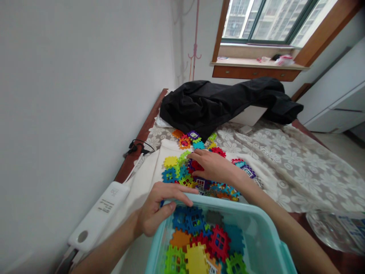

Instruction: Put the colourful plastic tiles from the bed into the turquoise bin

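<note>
A light turquoise plastic bin [228, 203] stands in front of me, with interlocking plastic building blocks [196, 258] in yellow, red, blue, green and orange inside. My left hand [162, 203] holds the bin's far left corner, its fingers over the rim and the thumb on the inner side. Beyond the bin, my right hand [212, 165] reaches over a loose pile of blocks [171, 175], thumb and fingers apart around red and purple pieces. Its fingertips are partly among the blocks, and no piece is plainly lifted.
The pile lies on a cream cloth [168, 150] over a grey floral bedspread [308, 163]. Black fabric [216, 101] is heaped behind. At left are a white power strip-like device [99, 217], a black cable [137, 146] and the wall. A clear plastic package [333, 230] lies at right.
</note>
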Available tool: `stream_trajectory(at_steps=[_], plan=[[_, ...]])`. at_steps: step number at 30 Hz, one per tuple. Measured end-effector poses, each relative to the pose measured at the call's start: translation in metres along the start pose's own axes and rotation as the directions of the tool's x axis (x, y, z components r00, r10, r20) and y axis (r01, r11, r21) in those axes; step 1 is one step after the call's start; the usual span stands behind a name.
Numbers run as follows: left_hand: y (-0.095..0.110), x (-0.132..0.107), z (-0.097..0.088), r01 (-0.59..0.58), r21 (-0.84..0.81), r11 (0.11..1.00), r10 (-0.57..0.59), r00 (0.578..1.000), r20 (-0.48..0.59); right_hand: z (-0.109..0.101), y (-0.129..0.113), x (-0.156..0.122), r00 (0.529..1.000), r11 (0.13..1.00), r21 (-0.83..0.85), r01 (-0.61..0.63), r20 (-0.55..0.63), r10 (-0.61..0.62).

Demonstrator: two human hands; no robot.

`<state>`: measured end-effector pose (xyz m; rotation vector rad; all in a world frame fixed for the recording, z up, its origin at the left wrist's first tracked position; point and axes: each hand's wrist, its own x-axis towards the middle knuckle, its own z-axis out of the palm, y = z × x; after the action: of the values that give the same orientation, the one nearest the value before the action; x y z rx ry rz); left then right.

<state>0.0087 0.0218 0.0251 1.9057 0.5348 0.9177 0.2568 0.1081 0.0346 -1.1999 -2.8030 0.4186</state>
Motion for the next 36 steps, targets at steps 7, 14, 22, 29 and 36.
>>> stream_trajectory(at_steps=[7, 14, 22, 29, 36], plan=[[0.001, 0.002, 0.000, -0.002, -0.003, 1.000, 0.002, 1.000, 0.002, 0.004, -0.001, 0.003, 0.999, 1.000, -0.015, -0.005, 0.046, 0.006], [0.000, 0.002, 0.000, -0.009, -0.009, 1.000, 0.009, 1.000, 0.006, -0.027, 0.011, -0.018, 0.995, 0.996, 0.085, -0.033, 0.100, 0.025], [0.000, 0.001, -0.001, 0.008, -0.010, 1.000, -0.008, 1.000, 0.006, -0.010, 0.008, -0.012, 0.990, 0.995, 0.101, -0.003, 0.143, -0.011], [-0.001, -0.002, 0.000, 0.012, 0.009, 1.000, -0.012, 1.000, 0.012, 0.006, -0.004, -0.001, 0.993, 0.990, 0.106, 0.089, 0.070, -0.096], [-0.001, -0.001, 0.000, 0.012, -0.003, 1.000, -0.012, 1.000, 0.005, 0.026, -0.007, 0.009, 0.971, 0.956, 0.168, 0.239, -0.028, -0.238]])
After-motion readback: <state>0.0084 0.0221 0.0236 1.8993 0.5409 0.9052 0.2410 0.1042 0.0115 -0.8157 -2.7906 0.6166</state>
